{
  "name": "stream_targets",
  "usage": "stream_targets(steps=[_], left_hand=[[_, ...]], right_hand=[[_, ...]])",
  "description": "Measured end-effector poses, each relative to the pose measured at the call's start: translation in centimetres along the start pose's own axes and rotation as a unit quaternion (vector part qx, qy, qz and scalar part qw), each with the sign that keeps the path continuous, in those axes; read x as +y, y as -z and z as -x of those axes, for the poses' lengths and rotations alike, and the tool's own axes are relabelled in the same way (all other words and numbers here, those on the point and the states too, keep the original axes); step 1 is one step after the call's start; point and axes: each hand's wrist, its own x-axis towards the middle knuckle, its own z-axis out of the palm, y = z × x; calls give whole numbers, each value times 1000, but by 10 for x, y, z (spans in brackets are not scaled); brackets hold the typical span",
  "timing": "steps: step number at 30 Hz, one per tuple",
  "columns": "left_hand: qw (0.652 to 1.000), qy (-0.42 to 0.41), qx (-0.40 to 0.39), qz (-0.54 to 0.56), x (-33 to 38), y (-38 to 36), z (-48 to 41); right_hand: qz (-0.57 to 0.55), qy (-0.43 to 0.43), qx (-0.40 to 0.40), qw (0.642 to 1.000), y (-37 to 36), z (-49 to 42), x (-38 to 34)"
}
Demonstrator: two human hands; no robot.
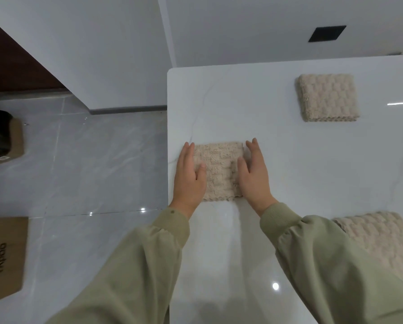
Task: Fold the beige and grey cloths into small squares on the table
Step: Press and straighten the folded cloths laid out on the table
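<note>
A beige cloth folded into a small square lies near the left edge of the white table. My left hand rests flat along its left side, thumb on the cloth. My right hand presses flat against its right side, fingers straight and together. A second folded beige cloth sits at the back right of the table. A third beige cloth lies at the right, partly behind my right sleeve. No grey cloth is in view.
The table's left edge runs just beside my left hand, with grey tiled floor below. Cardboard boxes stand on the floor at the far left. A white wall lies behind the table.
</note>
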Motion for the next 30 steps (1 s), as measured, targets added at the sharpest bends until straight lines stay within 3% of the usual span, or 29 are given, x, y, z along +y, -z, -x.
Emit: stream_targets(steps=[2, 5, 8, 15, 25, 30], left_hand=[[987, -55, -8, -148, -3, 9, 2], [917, -121, -40, -379, -5, 27, 8], [865, -177, -65, -466, -7, 49, 12], [792, -252, -126, -541, -24, 119, -4], [772, -341, -203, -496, -34, 189, -25], [736, -392, -244, -495, -22, 175, -48]], right_hand=[[57, 24, 1, 998, 7, 5, 1], [184, 74, -6, 980, 6, 21, -1], [297, 109, 13, 948, -8, 41, -5], [362, 97, 73, 924, -72, 71, -40], [368, -32, 187, 910, -146, 100, -81], [359, -84, 225, 902, -148, 100, -81]])
